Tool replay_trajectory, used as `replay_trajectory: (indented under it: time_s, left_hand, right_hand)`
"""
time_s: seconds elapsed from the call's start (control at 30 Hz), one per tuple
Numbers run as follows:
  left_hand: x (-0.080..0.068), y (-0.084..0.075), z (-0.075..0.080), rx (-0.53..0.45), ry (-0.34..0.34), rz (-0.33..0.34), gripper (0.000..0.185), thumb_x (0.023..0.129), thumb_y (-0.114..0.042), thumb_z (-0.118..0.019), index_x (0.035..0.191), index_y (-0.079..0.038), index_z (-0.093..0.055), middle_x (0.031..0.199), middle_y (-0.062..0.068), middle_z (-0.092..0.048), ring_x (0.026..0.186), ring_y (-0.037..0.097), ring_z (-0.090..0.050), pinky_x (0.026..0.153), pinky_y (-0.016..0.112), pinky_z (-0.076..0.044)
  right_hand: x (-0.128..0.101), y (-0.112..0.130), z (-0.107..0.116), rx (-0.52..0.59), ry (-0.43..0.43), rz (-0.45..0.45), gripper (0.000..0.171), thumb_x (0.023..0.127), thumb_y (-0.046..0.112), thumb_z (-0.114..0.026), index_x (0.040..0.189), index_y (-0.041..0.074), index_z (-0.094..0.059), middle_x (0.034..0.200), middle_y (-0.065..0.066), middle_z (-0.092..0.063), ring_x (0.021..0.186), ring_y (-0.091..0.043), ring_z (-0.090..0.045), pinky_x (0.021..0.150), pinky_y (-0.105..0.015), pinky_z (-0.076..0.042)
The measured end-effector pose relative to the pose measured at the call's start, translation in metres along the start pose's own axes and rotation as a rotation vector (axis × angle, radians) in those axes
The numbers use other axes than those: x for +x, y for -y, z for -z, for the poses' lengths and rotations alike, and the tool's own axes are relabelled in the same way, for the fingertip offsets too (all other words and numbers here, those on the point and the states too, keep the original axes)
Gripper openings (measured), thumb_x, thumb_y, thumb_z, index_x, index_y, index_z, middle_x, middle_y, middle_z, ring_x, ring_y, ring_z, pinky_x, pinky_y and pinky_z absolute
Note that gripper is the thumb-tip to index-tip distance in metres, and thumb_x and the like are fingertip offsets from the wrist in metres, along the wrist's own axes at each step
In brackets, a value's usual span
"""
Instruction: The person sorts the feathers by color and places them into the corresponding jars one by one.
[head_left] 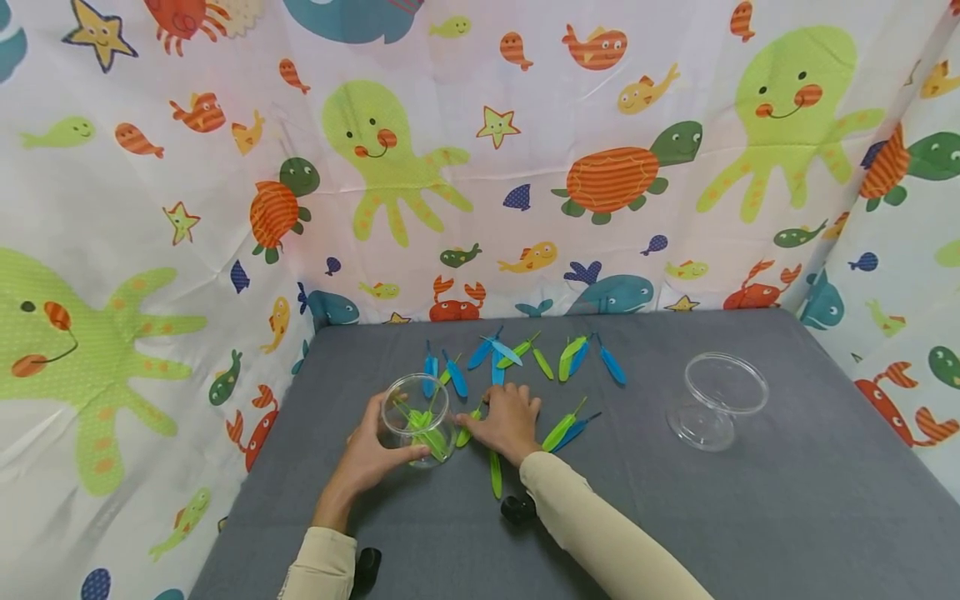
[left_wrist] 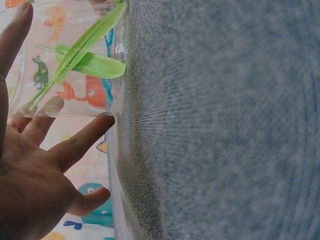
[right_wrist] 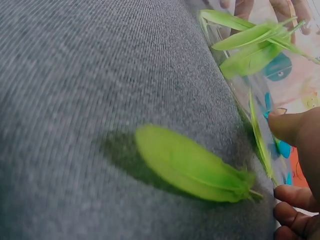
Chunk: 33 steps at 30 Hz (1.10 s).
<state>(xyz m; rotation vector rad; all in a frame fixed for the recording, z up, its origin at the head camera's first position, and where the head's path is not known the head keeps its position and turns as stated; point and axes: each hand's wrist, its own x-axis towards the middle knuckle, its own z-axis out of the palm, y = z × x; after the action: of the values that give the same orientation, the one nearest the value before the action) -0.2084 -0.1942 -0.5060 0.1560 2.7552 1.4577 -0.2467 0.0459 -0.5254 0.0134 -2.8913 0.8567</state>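
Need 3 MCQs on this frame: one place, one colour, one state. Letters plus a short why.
1. Where does the empty clear cup stand relative to the hands?
A. Off to the person's right, apart from the hands
B. Between the two hands
C. Stacked in the other cup

2. What colour are the feathers inside the clear cup that the left hand holds?
A. Blue
B. Green
C. Orange

3. What is the left hand doing?
A. Lying flat on the grey cloth
B. Pinching a blue feather
C. Gripping the side of the cup

Answers:
1 A: it sits alone on the cloth, far from the right hand.
2 B: only green feathers show through the wall.
3 C: fingers wrap round the cup.
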Motion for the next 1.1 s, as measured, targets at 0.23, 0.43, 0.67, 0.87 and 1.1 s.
replay_trajectory:
  time_s: [0.23, 0.43, 0.67, 0.87, 1.1]
  left_hand:
    - [-0.002, 0.001, -0.001, -0.003, 0.003, -0.002, 0.103, 0.066, -0.046, -0.095, 0.15, -0.033, -0.036, 0.151, -0.002, -0.049, 0.142, 0.038, -0.048, 0.109, 0.071, -0.034]
    - [-0.001, 0.0, -0.003, -0.003, 0.0, 0.003, 0.103, 0.067, -0.043, -0.095, 0.151, -0.031, -0.036, 0.151, -0.003, -0.05, 0.143, 0.038, -0.047, 0.11, 0.072, -0.033]
    - [-0.001, -0.001, -0.002, -0.004, 0.002, 0.019, 0.103, 0.067, -0.043, -0.095, 0.151, -0.032, -0.036, 0.152, -0.003, -0.048, 0.143, 0.038, -0.046, 0.11, 0.073, -0.032]
    - [-0.002, -0.001, -0.001, -0.007, 0.006, 0.014, 0.104, 0.067, -0.044, -0.095, 0.151, -0.032, -0.036, 0.153, -0.003, -0.048, 0.145, 0.04, -0.045, 0.111, 0.074, -0.031]
    - [-0.001, -0.001, 0.0, -0.011, 0.002, 0.007, 0.104, 0.067, -0.043, -0.095, 0.151, -0.031, -0.036, 0.151, -0.004, -0.049, 0.146, 0.039, -0.043, 0.111, 0.073, -0.031]
  right_hand:
    - [-0.002, 0.005, -0.004, -0.05, 0.006, 0.041, 0.055, 0.078, 0.056, -0.083, 0.105, 0.01, -0.07, 0.102, -0.009, -0.062, 0.095, -0.027, -0.047, 0.084, -0.049, -0.033]
    - [-0.004, 0.011, -0.002, -0.002, 0.026, 0.06, 0.036, 0.081, 0.04, -0.086, 0.095, 0.01, -0.072, 0.092, -0.006, -0.066, 0.087, -0.024, -0.048, 0.079, -0.046, -0.031]
    - [-0.005, 0.011, 0.0, 0.073, 0.021, 0.088, 0.018, 0.086, 0.023, -0.083, 0.076, 0.014, -0.07, 0.073, 0.0, -0.065, 0.077, -0.021, -0.05, 0.08, -0.045, -0.03]
    - [-0.005, 0.008, 0.005, 0.091, 0.051, 0.126, 0.01, 0.089, 0.018, -0.079, 0.086, 0.012, -0.071, 0.07, 0.0, -0.065, 0.073, -0.02, -0.057, 0.083, -0.045, -0.034]
    - [-0.005, 0.006, 0.009, 0.158, 0.075, 0.128, 0.016, 0.092, 0.016, -0.074, 0.106, 0.01, -0.075, 0.081, -0.002, -0.073, 0.073, -0.018, -0.062, 0.084, -0.044, -0.034]
